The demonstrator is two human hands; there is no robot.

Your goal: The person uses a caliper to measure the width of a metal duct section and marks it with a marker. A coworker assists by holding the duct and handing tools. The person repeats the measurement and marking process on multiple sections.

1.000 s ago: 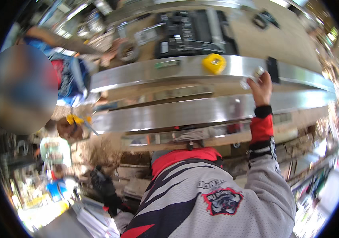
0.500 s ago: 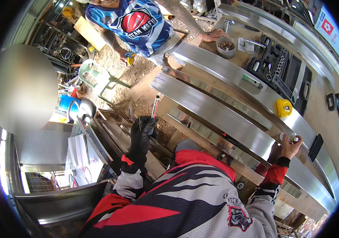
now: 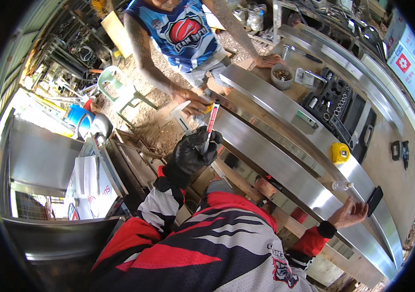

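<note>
Black glove material covers the left hand point(image 3: 193, 151), first in my remote view. Its fingers are closed around a slim white-and-red marker point(image 3: 213, 120) held upright; gripping it low seems to leave the upper end clear. A silver caliper-like metal tool point(image 3: 185, 125) appears to run through the same grip, its jaws pointing leftward. A co-worker's hand point(image 3: 195, 103) is just beyond.

Farther right, near the workbench's far left corner, I see a round, whitish plastic tub point(image 3: 282, 86) holding small brass-coloured pieces; standing upright, it probably keeps them from scattering. Beyond the back edge of the far brushed-steel bar point(image 3: 265, 96) lies an open black plastic case point(image 3: 349, 120), silver sockets point(image 3: 341, 103) lined up in its slots, presumably for easy picking. A yellow tape measure point(image 3: 340, 153) sits on that bar, likely steadied by its flat top.

By the bar's front edge lies a small clear bottle point(image 3: 343, 186); I can't tell what supports it. Just beside it, the bare right hand point(image 3: 349, 212) looks empty, fingers loosely curled and apart. Its fingertips are next to a flat black phone-like slab point(image 3: 375, 200) toward the bar's right end; I can't tell whether they touch.
</note>
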